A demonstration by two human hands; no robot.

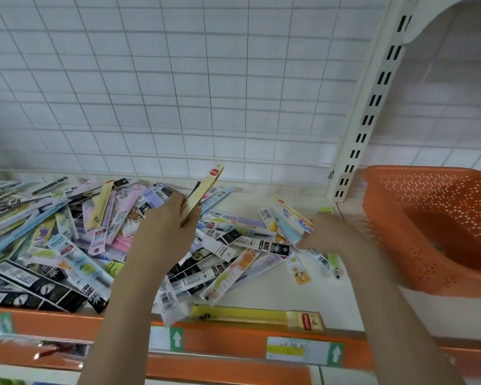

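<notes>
left hand (167, 232) gripped yellow pen packets (206, 187), well left of orange basket (428, 218) | right hand (331, 234) pinched blue packets (292, 226) beside basket

Obscured, cropped and unreadable items around my hands.

My left hand (164, 234) covers the lower ends of the yellow packets (204, 187) it holds, so their count cannot be told. My right hand (333, 234) is motion-blurred, and its hold on the blue packets (289, 226) is unclear. Left of my left hand, the pile (53, 232) runs off the frame, its print too small to read. Right of my right hand, the orange basket (386, 232) is cut off.
</notes>
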